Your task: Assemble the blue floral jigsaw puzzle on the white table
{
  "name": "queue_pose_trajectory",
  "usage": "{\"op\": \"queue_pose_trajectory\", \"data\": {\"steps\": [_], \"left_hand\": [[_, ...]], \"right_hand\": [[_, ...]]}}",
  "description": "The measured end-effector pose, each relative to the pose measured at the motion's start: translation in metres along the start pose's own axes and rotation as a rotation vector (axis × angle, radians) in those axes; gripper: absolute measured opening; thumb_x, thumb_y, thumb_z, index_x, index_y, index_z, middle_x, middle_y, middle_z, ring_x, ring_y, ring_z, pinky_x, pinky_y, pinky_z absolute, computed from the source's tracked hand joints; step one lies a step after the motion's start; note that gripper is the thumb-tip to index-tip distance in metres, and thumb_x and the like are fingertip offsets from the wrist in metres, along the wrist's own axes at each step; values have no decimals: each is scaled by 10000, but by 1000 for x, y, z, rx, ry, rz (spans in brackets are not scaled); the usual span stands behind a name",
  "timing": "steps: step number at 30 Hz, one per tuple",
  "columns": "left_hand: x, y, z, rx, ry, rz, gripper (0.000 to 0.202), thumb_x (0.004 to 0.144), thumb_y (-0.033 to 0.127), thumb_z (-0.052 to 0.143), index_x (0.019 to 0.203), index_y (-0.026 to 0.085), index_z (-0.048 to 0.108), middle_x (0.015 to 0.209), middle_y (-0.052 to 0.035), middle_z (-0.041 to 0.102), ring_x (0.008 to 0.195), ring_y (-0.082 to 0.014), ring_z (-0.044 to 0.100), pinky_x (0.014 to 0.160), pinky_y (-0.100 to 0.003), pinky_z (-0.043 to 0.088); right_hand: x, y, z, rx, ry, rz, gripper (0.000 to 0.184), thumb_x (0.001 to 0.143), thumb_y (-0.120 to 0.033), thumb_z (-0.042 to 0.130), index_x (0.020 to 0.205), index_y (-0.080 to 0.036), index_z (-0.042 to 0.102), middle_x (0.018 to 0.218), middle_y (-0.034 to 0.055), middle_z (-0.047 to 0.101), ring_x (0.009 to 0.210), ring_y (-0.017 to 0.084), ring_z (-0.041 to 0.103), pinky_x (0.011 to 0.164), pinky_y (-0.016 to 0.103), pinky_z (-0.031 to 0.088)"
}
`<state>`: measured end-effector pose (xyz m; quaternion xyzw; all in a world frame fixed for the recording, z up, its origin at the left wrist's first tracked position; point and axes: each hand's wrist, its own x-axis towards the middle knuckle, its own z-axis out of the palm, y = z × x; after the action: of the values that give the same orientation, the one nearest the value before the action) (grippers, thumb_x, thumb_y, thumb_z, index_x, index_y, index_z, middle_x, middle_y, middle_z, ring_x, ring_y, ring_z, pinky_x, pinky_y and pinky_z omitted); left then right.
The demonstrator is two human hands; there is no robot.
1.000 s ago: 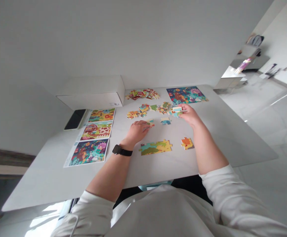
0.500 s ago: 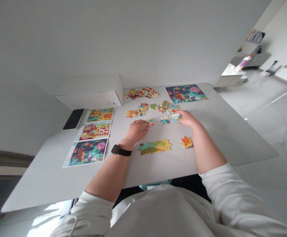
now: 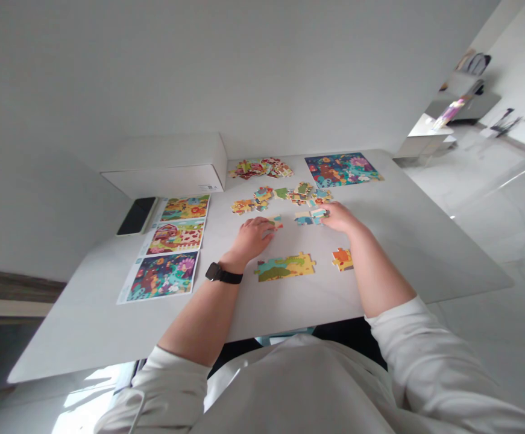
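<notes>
My right hand point(image 3: 338, 217) pinches a pale-and-blue puzzle piece point(image 3: 319, 216) at its right side. That piece lies up against a blue puzzle piece point(image 3: 303, 219) to its left; whether the two are locked together I cannot tell. My left hand point(image 3: 255, 235), with a black watch on the wrist, has its fingers bent and closed on the left part of another puzzle piece point(image 3: 277, 222), partly hidden. Nearer to me lies a joined strip of puzzle point(image 3: 286, 267) in green, blue and yellow. An orange puzzle piece point(image 3: 342, 259) is partly covered by my right forearm.
Loose puzzle pieces point(image 3: 301, 193) are scattered beyond my hands, with a reddish heap of pieces point(image 3: 261, 169) behind. A finished dark puzzle point(image 3: 343, 169) lies back right. At left are picture sheets point(image 3: 176, 238), a phone point(image 3: 136, 217) and a white box point(image 3: 163, 176) by the wall.
My right hand has slid its piece left, closing the gap to the blue piece. The left hand stays at its piece. The view has shifted slightly.
</notes>
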<state>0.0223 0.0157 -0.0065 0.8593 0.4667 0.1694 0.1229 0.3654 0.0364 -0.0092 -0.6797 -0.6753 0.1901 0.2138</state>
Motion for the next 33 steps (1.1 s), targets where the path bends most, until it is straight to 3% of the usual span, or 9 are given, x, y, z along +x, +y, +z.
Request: {"op": "queue_pose_trajectory", "data": {"steps": [7, 14, 18, 23, 28, 33], "left_hand": [[0, -1, 2, 7, -4, -12, 304, 984, 281, 676, 1250, 302, 823, 1434, -101, 727, 1354, -305, 653, 1218, -498, 504], [0, -4, 6, 3, 0, -4, 307, 987, 296, 671, 1260, 291, 811, 1434, -106, 716, 1354, -310, 646, 1224, -500, 490], [0, -5, 7, 1, 3, 1, 301, 987, 306, 668, 1252, 289, 809, 1434, -107, 711, 1349, -312, 645, 1215, -493, 492], [-1, -3, 5, 11, -9, -6, 294, 995, 313, 664, 1252, 291, 804, 1425, -107, 709, 1347, -316, 640, 1222, -503, 483], [-1, 2, 4, 25, -4, -7, 323, 1001, 299, 653, 1291, 274, 794, 1488, -115, 669, 1388, -320, 613, 1248, -511, 462], [-3, 6, 3, 12, 12, 91, 404, 1026, 294, 613, 1406, 303, 748, 1527, -87, 662, 1403, -295, 609, 1259, -494, 457]], "right_hand": [[0, -8, 4, -60, 23, -8, 454, 808, -155, 824, 1258, -212, 846, 1266, 130, 795, 1123, 280, 745, 1070, 367, 553], [2, -13, 10, -170, 15, -30, 291, 903, -220, 775, 1184, -204, 849, 1236, 150, 767, 1167, 297, 714, 1083, 368, 543], [2, -16, 17, -220, 35, -11, 338, 938, -242, 733, 1261, -216, 827, 1348, 165, 716, 1192, 295, 708, 1089, 343, 539], [-4, -24, 19, -249, 21, 42, 385, 973, -293, 700, 1338, -249, 813, 1459, 179, 653, 1179, 343, 715, 1098, 429, 551], [-9, -31, 19, -290, 52, 52, 368, 986, -306, 705, 1331, -263, 826, 1445, 178, 659, 1210, 367, 683, 1132, 479, 530], [-14, -36, 16, -292, 110, 5, 370, 978, -306, 748, 1335, -251, 824, 1440, 155, 666, 1289, 343, 644, 1178, 452, 504]]}}
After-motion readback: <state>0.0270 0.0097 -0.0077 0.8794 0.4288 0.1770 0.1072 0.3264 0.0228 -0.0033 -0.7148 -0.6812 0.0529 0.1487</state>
